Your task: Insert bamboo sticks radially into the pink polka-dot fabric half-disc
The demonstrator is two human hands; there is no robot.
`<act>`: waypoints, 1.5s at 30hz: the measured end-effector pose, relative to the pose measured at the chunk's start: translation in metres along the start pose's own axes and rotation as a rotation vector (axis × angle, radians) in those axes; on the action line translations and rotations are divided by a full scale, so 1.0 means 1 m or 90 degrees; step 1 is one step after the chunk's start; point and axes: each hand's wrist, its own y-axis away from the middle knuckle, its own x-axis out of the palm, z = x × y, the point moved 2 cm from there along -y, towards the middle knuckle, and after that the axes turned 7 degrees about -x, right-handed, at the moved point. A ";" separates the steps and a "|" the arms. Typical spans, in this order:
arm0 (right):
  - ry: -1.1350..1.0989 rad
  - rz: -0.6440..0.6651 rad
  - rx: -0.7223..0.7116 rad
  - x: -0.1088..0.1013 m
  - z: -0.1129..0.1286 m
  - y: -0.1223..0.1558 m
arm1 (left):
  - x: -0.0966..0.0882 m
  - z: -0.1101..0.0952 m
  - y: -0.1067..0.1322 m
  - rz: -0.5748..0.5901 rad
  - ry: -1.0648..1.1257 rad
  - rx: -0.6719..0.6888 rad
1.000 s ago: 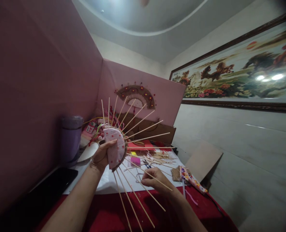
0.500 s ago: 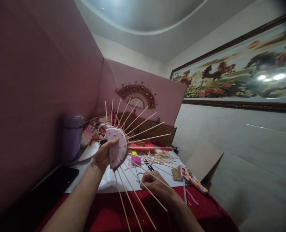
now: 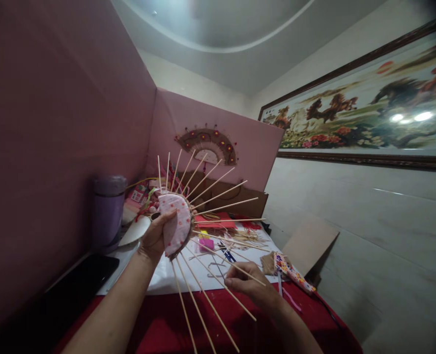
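Observation:
A half-round fan base (image 3: 179,223), covered in pale pink cloth with red dots, is held up over the table. Long thin wooden sticks (image 3: 212,185) spread from its curved edge like rays. My left hand (image 3: 154,236) grips the flat side, thumb on the front and the other fingers mostly behind. Below the right-hand sticks, my right hand (image 3: 249,282) is closed, its fingers curled together in a pinch. Whatever it may hold is too small to make out. One stick crosses in front of that hand.
A decorated fan (image 3: 206,133) hangs on the pink board behind. On the table are blue-handled scissors (image 3: 228,251), a pink packet (image 3: 205,244), loose sticks and red paper (image 3: 214,222). A purple tumbler (image 3: 109,211) and black phone (image 3: 92,275) lie left, a flower-patterned glue gun (image 3: 293,273) right.
My right hand has shifted a little to the right, still closed. The fan base has moved slightly left in view, still in my left hand.

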 end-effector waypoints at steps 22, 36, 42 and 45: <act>-0.049 -0.137 0.019 -0.014 -0.010 -0.016 | 0.011 0.003 0.005 0.014 0.032 -0.007; -0.110 -0.289 -0.098 -0.052 0.026 0.017 | 0.010 0.008 0.001 -0.023 -0.089 -0.002; 0.080 -0.407 -0.206 -0.048 0.025 0.032 | 0.007 0.009 -0.001 -0.026 -0.093 -0.005; 0.115 -0.438 -0.223 -0.044 0.023 0.035 | 0.009 0.008 -0.001 -0.032 -0.072 -0.003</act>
